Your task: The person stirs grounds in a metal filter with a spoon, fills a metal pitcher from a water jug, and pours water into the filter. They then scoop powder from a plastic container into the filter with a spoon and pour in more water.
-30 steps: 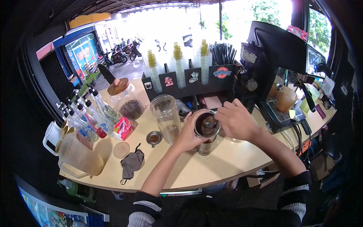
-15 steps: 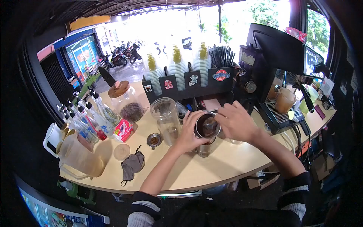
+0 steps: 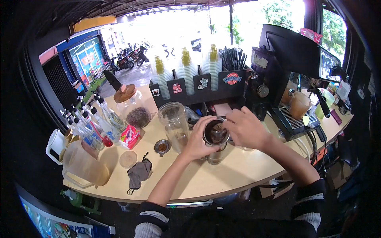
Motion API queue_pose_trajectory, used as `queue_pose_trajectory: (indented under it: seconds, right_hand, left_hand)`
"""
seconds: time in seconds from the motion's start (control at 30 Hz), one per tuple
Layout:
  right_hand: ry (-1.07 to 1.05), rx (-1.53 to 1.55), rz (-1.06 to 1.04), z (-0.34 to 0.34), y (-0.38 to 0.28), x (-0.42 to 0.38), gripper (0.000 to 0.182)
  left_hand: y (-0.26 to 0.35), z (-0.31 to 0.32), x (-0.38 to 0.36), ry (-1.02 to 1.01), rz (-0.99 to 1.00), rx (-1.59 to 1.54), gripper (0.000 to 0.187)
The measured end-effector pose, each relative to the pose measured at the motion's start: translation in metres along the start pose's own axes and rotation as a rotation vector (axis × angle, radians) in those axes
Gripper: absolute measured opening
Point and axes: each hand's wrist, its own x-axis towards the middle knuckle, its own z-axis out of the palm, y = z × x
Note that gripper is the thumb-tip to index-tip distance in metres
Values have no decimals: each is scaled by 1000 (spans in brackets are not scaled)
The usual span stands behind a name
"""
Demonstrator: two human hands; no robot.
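Observation:
My left hand (image 3: 198, 139) is wrapped round the side of a round metal cup (image 3: 206, 133) with a dark inside, its open mouth tilted toward me. Just beyond the rim on the right, my right hand (image 3: 245, 127) is closed in a pinch on a spoon, whose shiny bowl (image 3: 218, 134) shows inside the cup; its handle is hidden by the fingers. Under the cup, a clear glass (image 3: 216, 156) with brown in its upper part stands on the counter. Left of my left hand is a tall clear jar (image 3: 173, 123).
On the wooden counter (image 3: 190, 184) lie a small metal strainer (image 3: 162, 147), a round lid (image 3: 128, 159) and a grey cloth pouch (image 3: 139, 173). Pitchers (image 3: 85, 164), pump bottles (image 3: 93, 125) and a bean jar (image 3: 137, 111) stand left. A cup rack (image 3: 186, 87) is behind, an espresso machine (image 3: 291, 75) right.
The cup in my left hand has shifted slightly left and down. My right hand has moved a little left with it, and the spoon's bowl sits differently inside the cup.

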Motion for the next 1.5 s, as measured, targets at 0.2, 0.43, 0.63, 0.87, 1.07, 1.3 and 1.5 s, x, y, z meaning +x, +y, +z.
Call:
queue_pose_trajectory:
  seconds: [0.2,0.43,0.63,0.87,1.07,1.3,1.5]
  right_hand:
    - [-56,31,-45,3,-2,1,15]
    - [-26,50,-60,4,-1,4,16]
    - [55,37,-19,6,1,6,10]
    - [-86,25,-62,-1,8,1,23]
    - [-136,-19,-77,-6,9,0,24]
    - [-197,-75,-91,-16,7,5,23]
    - [-251,-225,-97,-27,10,17,16]
  left_hand:
    - [4,10,-1,152,-114,58,81]
    - [12,-4,2,55,-83,130,80]
    - [14,-12,7,-60,-68,170,82]
    - [15,-9,6,-56,-127,88,82]
    - [2,3,4,86,-12,93,85]
    - [10,-4,5,63,-113,97,85]
    - [8,-22,13,-134,-30,167,87]
